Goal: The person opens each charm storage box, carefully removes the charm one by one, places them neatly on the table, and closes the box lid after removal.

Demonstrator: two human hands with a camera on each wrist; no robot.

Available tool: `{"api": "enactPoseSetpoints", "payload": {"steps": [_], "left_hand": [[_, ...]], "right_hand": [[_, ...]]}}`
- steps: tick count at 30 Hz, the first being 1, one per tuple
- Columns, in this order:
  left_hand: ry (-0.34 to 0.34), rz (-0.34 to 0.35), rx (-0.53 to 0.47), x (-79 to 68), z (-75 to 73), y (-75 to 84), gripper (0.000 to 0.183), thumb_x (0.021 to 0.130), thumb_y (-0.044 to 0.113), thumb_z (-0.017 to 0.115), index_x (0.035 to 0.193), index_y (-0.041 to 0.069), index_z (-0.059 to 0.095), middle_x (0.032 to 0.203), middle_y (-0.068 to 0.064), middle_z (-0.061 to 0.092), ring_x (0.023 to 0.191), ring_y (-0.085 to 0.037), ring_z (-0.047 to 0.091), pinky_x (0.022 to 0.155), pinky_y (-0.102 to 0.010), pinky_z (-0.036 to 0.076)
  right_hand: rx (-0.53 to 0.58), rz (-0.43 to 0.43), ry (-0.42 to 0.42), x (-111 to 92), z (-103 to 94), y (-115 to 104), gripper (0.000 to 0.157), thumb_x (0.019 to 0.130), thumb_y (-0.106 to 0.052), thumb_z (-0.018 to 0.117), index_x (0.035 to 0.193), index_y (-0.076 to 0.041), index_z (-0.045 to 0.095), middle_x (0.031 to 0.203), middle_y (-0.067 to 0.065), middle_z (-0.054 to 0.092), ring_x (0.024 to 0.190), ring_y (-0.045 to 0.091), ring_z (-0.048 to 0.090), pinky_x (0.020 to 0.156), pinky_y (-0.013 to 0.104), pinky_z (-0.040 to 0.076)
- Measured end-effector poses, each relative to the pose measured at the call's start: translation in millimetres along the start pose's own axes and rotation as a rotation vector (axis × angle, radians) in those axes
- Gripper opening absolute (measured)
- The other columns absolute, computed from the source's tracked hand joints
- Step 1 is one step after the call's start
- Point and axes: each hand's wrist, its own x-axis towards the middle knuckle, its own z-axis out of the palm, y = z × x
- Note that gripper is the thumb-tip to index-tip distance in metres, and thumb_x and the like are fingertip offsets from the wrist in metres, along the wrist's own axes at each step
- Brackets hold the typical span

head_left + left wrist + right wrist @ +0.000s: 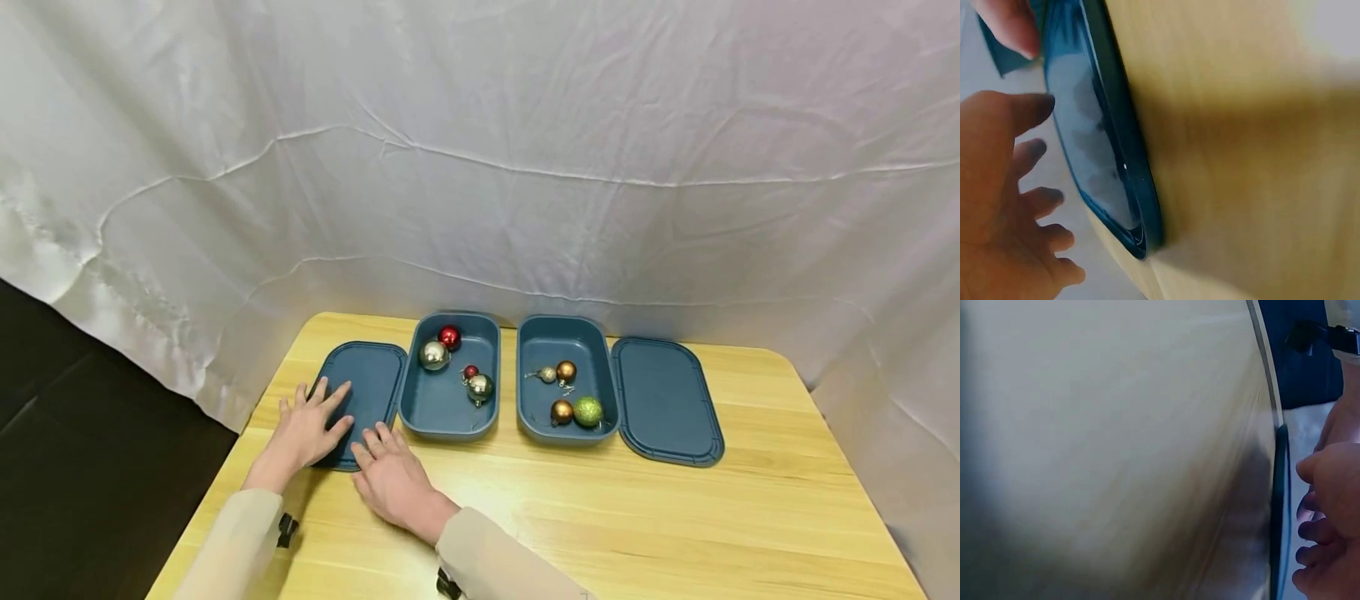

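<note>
My left hand (303, 429), fingers spread, is over the left part of a flat blue lid (369, 375) at the table's left. Seen from the left wrist, its fingers (1044, 201) extend above the lid's surface. My right hand (397, 483) hovers by the lid's front right corner with its fingers extended; in the right wrist view it appears beside the lid's edge (1279, 506). Neither hand holds anything. Right of the lid stands an open blue box (435, 408) with a red ball ornament (449, 337), a silver one (433, 356) and smaller ones.
A second blue box (538, 408) holds orange ornaments (566, 372), a green glittery one (588, 411) and a small gold one (547, 374). Another blue lid (667, 400) lies to its right. A pale curtain (525, 225) hangs behind the wooden table (637, 533).
</note>
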Motion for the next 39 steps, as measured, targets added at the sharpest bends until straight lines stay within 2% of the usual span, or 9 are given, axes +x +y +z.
{"api": "enactPoseSetpoints", "payload": {"steps": [5, 9, 17, 25, 31, 39], "left_hand": [[-0.055, 0.001, -0.020, -22.4, 1.6, 2.8, 0.065, 0.105, 0.041, 0.063, 0.160, 0.010, 0.047, 0.159, -0.041, 0.036, 0.142, -0.073, 0.030, 0.110, -0.086, 0.027], [-0.072, -0.009, -0.047, -26.5, 6.7, 1.7, 0.067, 0.106, 0.042, 0.061, 0.160, 0.007, 0.045, 0.160, -0.043, 0.031, 0.142, -0.075, 0.026, 0.112, -0.082, 0.029], [-0.096, -0.026, -0.063, -9.5, 10.3, 2.3, 0.066, 0.109, 0.039, 0.057, 0.163, 0.006, 0.038, 0.163, -0.043, 0.024, 0.145, -0.075, 0.019, 0.118, -0.081, 0.023], [-0.099, -0.018, -0.033, 7.0, 11.9, 1.3, 0.066, 0.110, 0.039, 0.054, 0.164, 0.005, 0.037, 0.162, -0.044, 0.023, 0.143, -0.076, 0.020, 0.118, -0.079, 0.025], [-0.107, -0.024, -0.045, 17.2, 13.5, -1.0, 0.066, 0.110, 0.038, 0.052, 0.165, 0.006, 0.035, 0.163, -0.043, 0.021, 0.145, -0.075, 0.017, 0.120, -0.078, 0.022], [-0.119, -0.023, -0.045, 23.1, 12.0, -1.2, 0.066, 0.111, 0.039, 0.051, 0.166, 0.007, 0.033, 0.165, -0.042, 0.020, 0.146, -0.074, 0.016, 0.121, -0.078, 0.021]], "right_hand": [[-0.059, -0.070, -0.047, -10, -2.5, -8, 0.052, 0.115, -0.049, 0.034, 0.156, -0.025, 0.053, 0.164, 0.001, 0.048, 0.158, 0.023, 0.038, 0.130, 0.039, 0.030], [-0.062, -0.065, -0.101, -13, -2.7, -12, 0.057, 0.114, -0.051, 0.031, 0.156, -0.019, 0.054, 0.162, 0.001, 0.051, 0.156, 0.020, 0.041, 0.130, 0.038, 0.029], [-0.112, 0.002, -0.094, -4, -1.5, -11, 0.057, 0.113, -0.050, 0.037, 0.155, -0.015, 0.053, 0.161, 0.002, 0.052, 0.155, 0.021, 0.042, 0.129, 0.038, 0.032], [-0.081, 0.081, -0.154, 5, -2.8, -8, 0.060, 0.113, -0.050, 0.038, 0.162, -0.015, 0.044, 0.168, 0.001, 0.043, 0.160, 0.021, 0.033, 0.131, 0.036, 0.028], [-0.041, 0.112, -0.136, 13, -2.0, -6, 0.060, 0.113, -0.049, 0.041, 0.161, -0.014, 0.044, 0.167, 0.001, 0.043, 0.160, 0.020, 0.033, 0.130, 0.036, 0.029], [-0.017, 0.136, -0.134, 18, 4.1, -3, 0.061, 0.112, -0.049, 0.042, 0.162, -0.014, 0.043, 0.169, 0.001, 0.041, 0.161, 0.020, 0.030, 0.131, 0.035, 0.027]]}}
